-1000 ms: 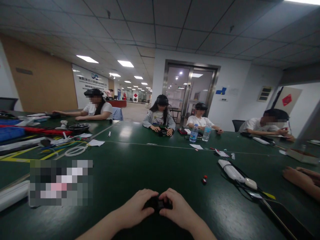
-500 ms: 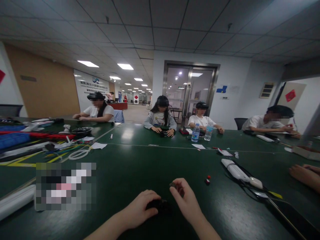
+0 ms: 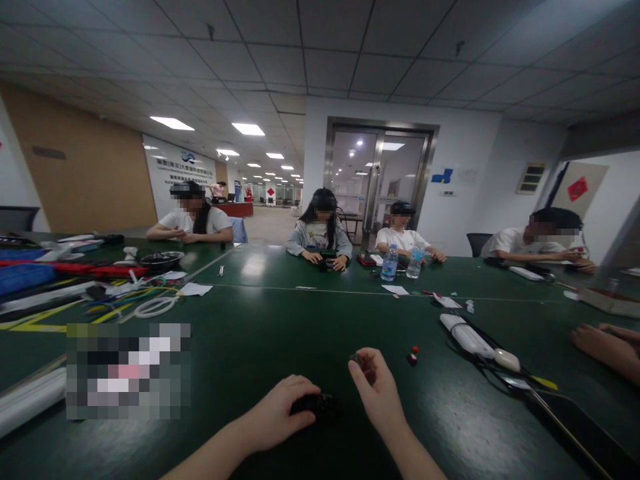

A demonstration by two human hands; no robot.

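Note:
Low in the view, my left hand (image 3: 283, 415) is wrapped round one end of a black object (image 3: 323, 404) that rests on the dark green table (image 3: 250, 347). To its right, my right hand (image 3: 377, 387) is raised a little, with thumb and index finger pinched on a small dark piece (image 3: 356, 359). That piece is apart from the black object. Its exact shape is too small to tell. A small red and black item (image 3: 413, 355) lies on the table to the right of my right hand.
At right lie a white power strip (image 3: 467, 337) with cables and a dark flat device (image 3: 585, 427). Another person's hands (image 3: 607, 350) rest at the right edge. Water bottles (image 3: 389, 263), cables (image 3: 157, 305) and a blue tray (image 3: 30, 280) stand farther off. Several people sit opposite.
My right hand has moved slightly right and up with the small piece, farther from the black object. My left hand keeps its hold. The view has shifted slightly.

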